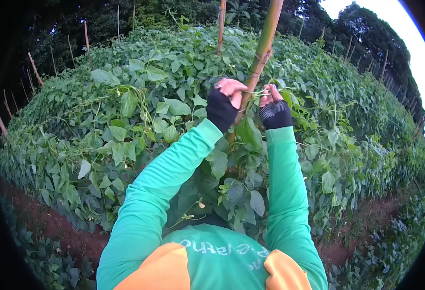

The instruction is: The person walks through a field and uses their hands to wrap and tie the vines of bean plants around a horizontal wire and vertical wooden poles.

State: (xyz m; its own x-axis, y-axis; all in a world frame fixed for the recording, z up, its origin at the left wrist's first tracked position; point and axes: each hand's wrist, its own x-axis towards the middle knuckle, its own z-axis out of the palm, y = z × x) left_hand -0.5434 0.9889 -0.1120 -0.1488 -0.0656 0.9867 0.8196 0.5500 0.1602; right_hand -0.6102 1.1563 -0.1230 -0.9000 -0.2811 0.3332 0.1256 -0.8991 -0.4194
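Note:
A thick bamboo pole (261,55) leans up through the leafy vines. My left hand (228,94), in a black fingerless glove, is closed at the pole's left side, with a thin green vine stem (256,92) at its fingertips. On the pole's right side, my right hand (272,104) has its fingers curled together at the same stem, which crosses the pole. A thin line or wire passes the pole just above my hands. One large green leaf (249,134) hangs beneath them, between my wrists.
Dense vines (173,106) spread on both sides and behind the pole. A second, thinner pole (221,29) stands farther back, and more stakes (35,69) rise at left and right. Reddish soil (77,237) shows at the lower left, with trees behind.

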